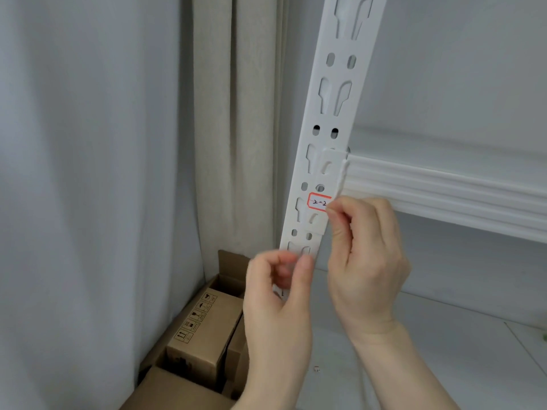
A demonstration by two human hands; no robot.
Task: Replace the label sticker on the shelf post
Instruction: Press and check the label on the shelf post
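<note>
My right hand [365,261] pinches the red-bordered label [319,202] on the post [331,119], hiding its right edge. Left hand [278,294], below the label, curled; blurred, contents indiscernible.

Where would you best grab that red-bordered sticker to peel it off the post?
At its right edge, coming from the right. The label sticker lies flat on the shelf post, so only an edge can be lifted. The right hand already pinches there, probably because that edge sits nearest the post's open side.
</note>
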